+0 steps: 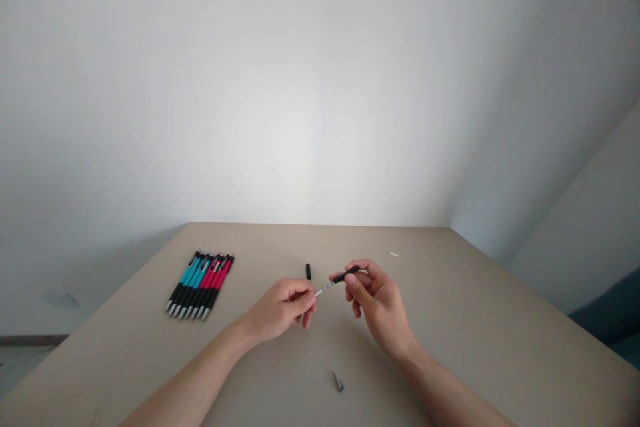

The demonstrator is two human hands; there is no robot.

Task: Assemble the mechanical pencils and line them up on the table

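Over the middle of the table, my left hand (285,307) pinches the near end of a thin whitish rod (325,287) between thumb and finger. My right hand (377,300) grips a black pen grip sleeve (346,274), with thumb and fingers closed round it. The rod's far end meets the sleeve; how deep it sits inside cannot be seen. Just beyond my left hand lies a short black cylinder (308,271). A small grey metal cone, like a pen tip (338,381), rests on the table nearer to me, below both hands.
Several pens (200,285) lie side by side at the left, teal and red with black grips and silver tips. A small white strip (395,254) is at the back right of the beige table (450,320). A pale wall (310,93) stands behind.
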